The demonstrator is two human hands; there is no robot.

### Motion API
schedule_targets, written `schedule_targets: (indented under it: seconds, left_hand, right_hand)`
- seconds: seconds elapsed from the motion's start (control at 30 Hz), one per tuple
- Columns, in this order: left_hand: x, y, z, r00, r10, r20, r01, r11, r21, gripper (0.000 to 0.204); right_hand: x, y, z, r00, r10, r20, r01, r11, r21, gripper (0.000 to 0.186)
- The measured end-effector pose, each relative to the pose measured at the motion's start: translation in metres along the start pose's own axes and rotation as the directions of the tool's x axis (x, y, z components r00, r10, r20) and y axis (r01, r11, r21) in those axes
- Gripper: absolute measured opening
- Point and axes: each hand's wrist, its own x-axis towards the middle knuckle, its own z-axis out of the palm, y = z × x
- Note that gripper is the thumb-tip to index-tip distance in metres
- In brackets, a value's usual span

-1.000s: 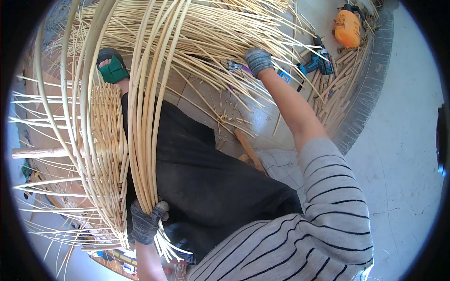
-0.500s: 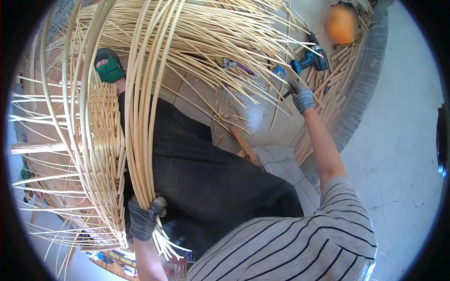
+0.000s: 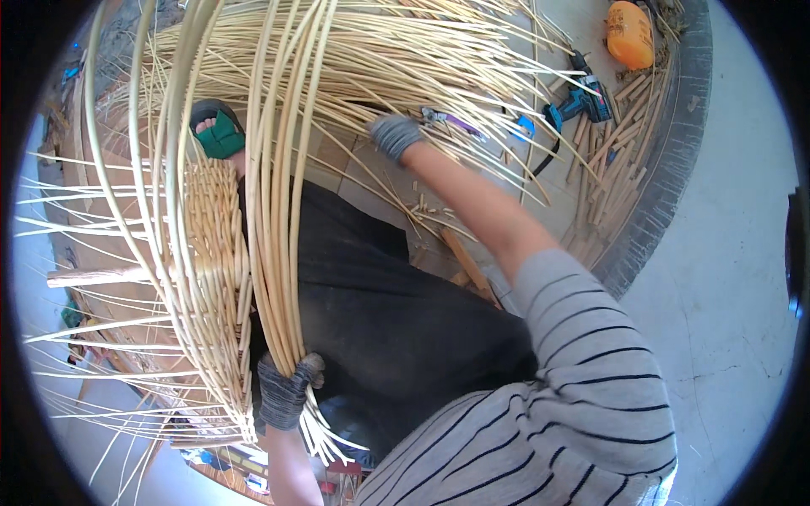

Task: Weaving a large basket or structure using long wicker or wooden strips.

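Note:
My left hand (image 3: 285, 396), in a dark grey knit glove, is closed round a bundle of long pale rods (image 3: 274, 253) that runs up over my lap beside a partly woven wicker panel (image 3: 211, 219) with many loose ends sticking out. My gloved right hand (image 3: 395, 137) reaches to the edge of a large pile of rods (image 3: 363, 51); its fingertips are hidden, so I cannot tell whether it grips any. Pruning shears (image 3: 456, 122) with purple handles lie just right of it.
A teal cordless drill (image 3: 582, 105), blue object (image 3: 525, 126), orange spray bottle (image 3: 629, 34) and short wood sticks (image 3: 620, 160) lie at the right beside a curved dark border (image 3: 666, 169). My sandalled foot (image 3: 221, 135) shows upper left. My dark-clad leg (image 3: 371, 320) spans the middle.
My right hand has moved left along the pile from the drill's lower side to left of the shears. My left hand still grips the bundle; the view has shifted slightly.

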Motion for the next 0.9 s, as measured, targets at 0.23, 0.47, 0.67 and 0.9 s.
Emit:
schedule_targets:
  seconds: [0.23,0.47,0.67,0.9]
  left_hand:
    - [0.002,-0.003,-0.001,1.000,-0.012,0.006,0.013,0.999,-0.036,0.019]
    - [0.003,-0.002,-0.002,1.000,-0.004,0.008,0.004,1.000,-0.006,0.019]
    - [0.003,0.001,0.000,0.999,0.021,0.025,-0.019,0.998,-0.063,0.019]
    - [0.002,0.003,0.000,0.998,0.034,0.048,-0.032,0.999,-0.037,0.017]
  right_hand:
    - [-0.018,-0.019,0.069,0.981,0.181,-0.064,-0.181,0.983,0.013,0.018]
    - [-0.001,-0.015,0.048,0.984,0.174,-0.022,-0.175,0.982,-0.070,0.016]
    - [-0.088,0.004,0.000,0.970,0.236,-0.050,-0.215,0.940,0.264,0.013]
    - [-0.090,0.117,-0.062,0.917,0.337,-0.212,-0.387,0.881,-0.274,0.014]
